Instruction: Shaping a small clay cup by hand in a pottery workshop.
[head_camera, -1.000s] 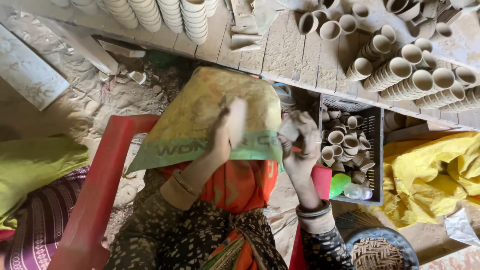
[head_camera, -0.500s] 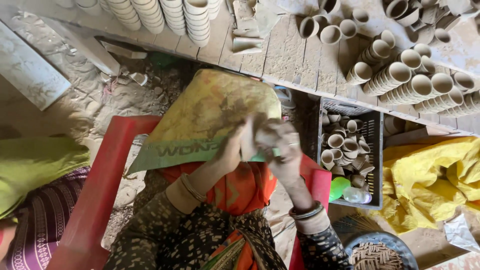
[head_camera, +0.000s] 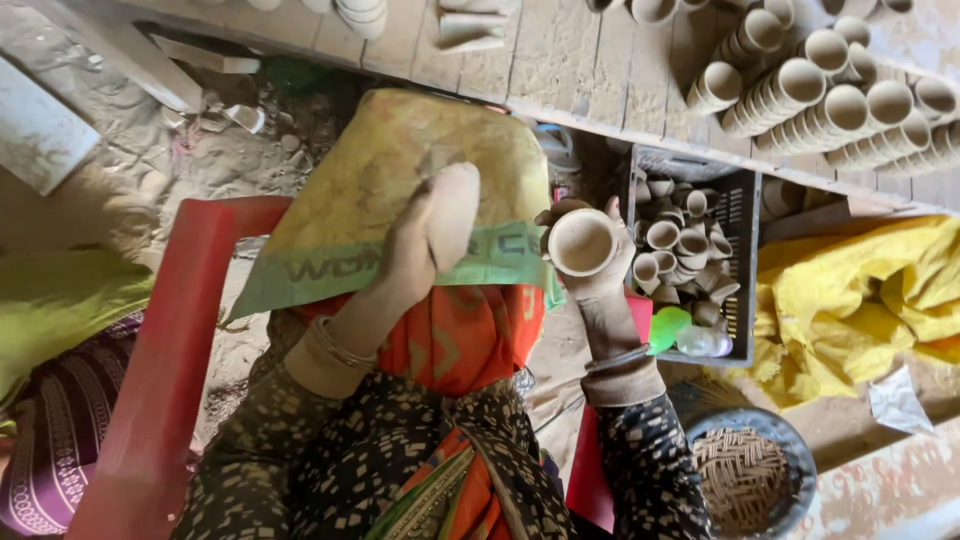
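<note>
In the head view, the right hand (head_camera: 590, 265) sits a little to the right of the middle of the picture. Its grip is closed around a small clay cup (head_camera: 582, 242), with the fingers wrapped behind the cup and the round open mouth turned up to the camera. The cup is pale and dusty.

The left hand (head_camera: 420, 245) is at 9 o'clock from the cup, near it but not touching it. This hand has its grip closed on a smooth, rounded pale piece of clay (head_camera: 452, 210), which stands out above the fingers. I cannot tell the exact shape of the part hidden inside the hand.

Both hands are over a yellow and green woven sack (head_camera: 400, 170) that lies across the person's lap, and under it an orange cloth (head_camera: 470, 335) shows. The person sits on a red plastic chair (head_camera: 170, 340), whose arm runs down at 8 o'clock from the hands.

At 3 o'clock from the cup, just beside the right hand, a dark plastic crate (head_camera: 745, 220) holds many small clay cups in a loose heap. At 1 o'clock, on wooden boards (head_camera: 560, 60), long stacks of nested cups (head_camera: 830, 110) lie on their sides. A yellow cloth (head_camera: 860, 300) lies at 3 o'clock beyond the crate, and a round dark basin (head_camera: 800, 455) with a woven pad inside is at 5 o'clock.
</note>
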